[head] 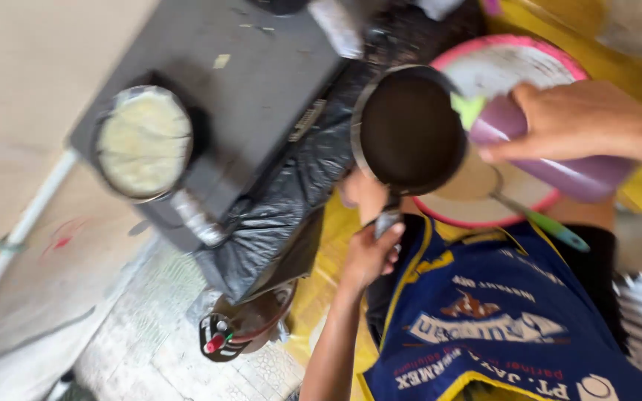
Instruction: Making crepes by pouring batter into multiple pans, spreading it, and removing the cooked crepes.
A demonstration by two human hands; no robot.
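Observation:
My left hand (371, 252) grips the handle of a small dark frying pan (409, 128), held in the air over the pink-rimmed basin (521, 44). My right hand (581, 122) holds a purple cup (551, 148) tilted toward the pan's right edge, with a pale green bit at its lip. Batter and a green-handled ladle (544, 219) sit in the basin. A second pan (145, 141) with a pale crepe rests on the dark stove (247, 82) at the left.
A black plastic bag (284, 200) hangs off the stove's near side. A brown lidded container (243, 327) stands on the tiled floor below. Yellow sheeting (321, 282) covers the floor under the basin. My blue apron (499, 319) fills the lower right.

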